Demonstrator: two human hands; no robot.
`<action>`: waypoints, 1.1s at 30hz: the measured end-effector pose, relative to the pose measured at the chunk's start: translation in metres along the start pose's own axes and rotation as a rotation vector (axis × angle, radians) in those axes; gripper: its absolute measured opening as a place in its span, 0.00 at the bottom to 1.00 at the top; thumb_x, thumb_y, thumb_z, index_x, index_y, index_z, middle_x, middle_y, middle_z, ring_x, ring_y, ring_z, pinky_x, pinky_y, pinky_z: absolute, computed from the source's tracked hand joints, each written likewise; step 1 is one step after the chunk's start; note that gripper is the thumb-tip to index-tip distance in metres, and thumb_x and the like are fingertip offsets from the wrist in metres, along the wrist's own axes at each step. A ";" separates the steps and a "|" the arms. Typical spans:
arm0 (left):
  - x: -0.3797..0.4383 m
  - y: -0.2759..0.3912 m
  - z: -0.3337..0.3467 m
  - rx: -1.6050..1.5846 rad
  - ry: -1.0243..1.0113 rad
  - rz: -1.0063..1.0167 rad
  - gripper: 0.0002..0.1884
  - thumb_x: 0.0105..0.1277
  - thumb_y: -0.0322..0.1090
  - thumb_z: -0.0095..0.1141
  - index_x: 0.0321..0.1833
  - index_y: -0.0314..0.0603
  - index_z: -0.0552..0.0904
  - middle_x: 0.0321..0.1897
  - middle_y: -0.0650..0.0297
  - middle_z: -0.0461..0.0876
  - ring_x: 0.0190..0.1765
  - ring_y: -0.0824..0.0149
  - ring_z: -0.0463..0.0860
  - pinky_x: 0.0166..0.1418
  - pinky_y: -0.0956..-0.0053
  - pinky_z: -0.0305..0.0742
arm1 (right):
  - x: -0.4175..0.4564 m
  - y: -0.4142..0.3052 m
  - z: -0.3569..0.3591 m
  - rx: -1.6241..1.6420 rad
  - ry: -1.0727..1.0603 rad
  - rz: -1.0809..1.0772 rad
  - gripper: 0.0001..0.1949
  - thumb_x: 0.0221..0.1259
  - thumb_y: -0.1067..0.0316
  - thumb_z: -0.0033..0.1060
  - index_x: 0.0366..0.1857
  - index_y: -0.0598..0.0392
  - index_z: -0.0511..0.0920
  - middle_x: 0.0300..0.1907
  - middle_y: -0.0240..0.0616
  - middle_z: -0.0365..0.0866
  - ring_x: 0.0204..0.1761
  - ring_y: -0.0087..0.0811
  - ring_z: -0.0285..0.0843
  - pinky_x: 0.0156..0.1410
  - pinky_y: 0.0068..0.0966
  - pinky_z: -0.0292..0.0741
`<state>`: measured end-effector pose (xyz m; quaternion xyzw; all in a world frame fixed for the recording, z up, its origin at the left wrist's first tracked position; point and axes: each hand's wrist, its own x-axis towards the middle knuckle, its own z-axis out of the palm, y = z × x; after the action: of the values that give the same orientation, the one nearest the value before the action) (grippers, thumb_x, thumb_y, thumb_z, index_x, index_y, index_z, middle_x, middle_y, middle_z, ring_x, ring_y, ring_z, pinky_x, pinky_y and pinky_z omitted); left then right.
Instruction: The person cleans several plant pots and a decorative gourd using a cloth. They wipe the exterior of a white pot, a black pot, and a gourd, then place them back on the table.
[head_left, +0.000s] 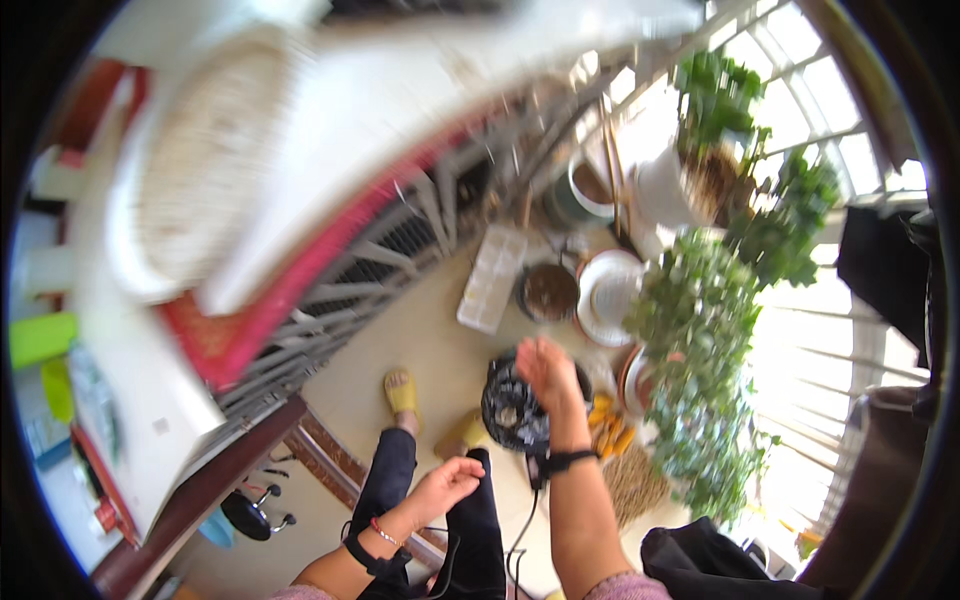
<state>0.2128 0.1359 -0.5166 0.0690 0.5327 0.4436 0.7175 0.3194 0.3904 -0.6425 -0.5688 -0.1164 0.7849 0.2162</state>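
Note:
My right hand (551, 373) reaches over a round bin lined with a black plastic bag (514, 412). Its fingers are extended and blurred, with nothing seen in them. Some pale matter, too small to identify, lies inside the bag. My left hand (448, 486), loosely bent and holding nothing visible, hangs in front of my dark trousers (480, 525). A black strap circles each forearm, and a red and gold bracelet (384, 531) sits on the left wrist.
At left, a large pale oval tray (217, 157) rests on a white surface above a red cloth (330, 262). Potted plants (697, 330) line the barred window. A pot of soil (550, 292) and an egg-tray-like container (493, 279) stand on the floor beyond the bin. A cable (517, 555) trails near my legs.

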 end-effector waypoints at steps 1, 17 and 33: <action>-0.013 0.014 0.006 0.033 -0.010 0.074 0.11 0.73 0.29 0.54 0.55 0.38 0.77 0.47 0.69 0.81 0.49 0.78 0.78 0.59 0.80 0.73 | -0.018 0.011 -0.011 0.016 -0.142 -0.020 0.13 0.68 0.63 0.59 0.52 0.51 0.75 0.48 0.40 0.84 0.49 0.38 0.83 0.54 0.38 0.80; -0.229 0.251 -0.003 0.234 0.044 0.585 0.14 0.72 0.29 0.54 0.58 0.38 0.77 0.51 0.67 0.81 0.52 0.75 0.79 0.59 0.78 0.73 | -0.238 -0.074 0.176 -0.959 -0.238 -0.561 0.14 0.68 0.67 0.58 0.54 0.59 0.75 0.39 0.35 0.82 0.38 0.25 0.80 0.40 0.23 0.78; -0.326 0.332 -0.047 0.076 0.098 0.753 0.11 0.73 0.26 0.51 0.55 0.33 0.78 0.51 0.59 0.82 0.51 0.69 0.82 0.59 0.73 0.77 | -0.353 -0.171 0.321 -0.616 -0.218 -0.685 0.16 0.69 0.65 0.54 0.56 0.61 0.74 0.46 0.38 0.83 0.42 0.28 0.83 0.46 0.25 0.81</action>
<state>-0.0258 0.0848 -0.1177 0.2651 0.5200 0.6587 0.4748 0.1435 0.3948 -0.1671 -0.4498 -0.5468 0.6524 0.2703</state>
